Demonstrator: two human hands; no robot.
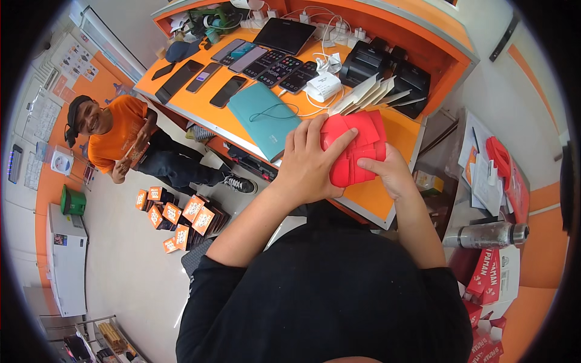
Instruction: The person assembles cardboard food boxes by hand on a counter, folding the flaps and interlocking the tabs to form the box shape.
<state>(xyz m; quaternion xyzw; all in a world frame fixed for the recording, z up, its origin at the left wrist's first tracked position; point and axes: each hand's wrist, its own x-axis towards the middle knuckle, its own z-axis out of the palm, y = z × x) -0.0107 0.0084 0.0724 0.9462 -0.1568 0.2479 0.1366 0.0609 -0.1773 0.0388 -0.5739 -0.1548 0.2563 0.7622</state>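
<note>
Over the near right end of the orange counter [387,209], a bundle of red, overlapping flat pieces [354,145] is between my two hands; I cannot tell if they are packets or folded card. My left hand [305,160] spreads its fingers across the bundle's left side and top, gripping it. The right hand [389,173] holds the lower right edge, thumb pressed on its face. Just left of the bundle lies a teal notebook [257,115] with a thin dark cord across it. Behind the bundle stand several cream cards [369,94], fanned out.
Several phones [229,91] and a tablet [284,35] cover the counter's left and back. Two black printers [366,63] stand behind, beside white chargers and cables. A person in orange [118,142] stands left, near orange-topped boxes [193,207] on the floor. A metal bottle [487,235] lies right.
</note>
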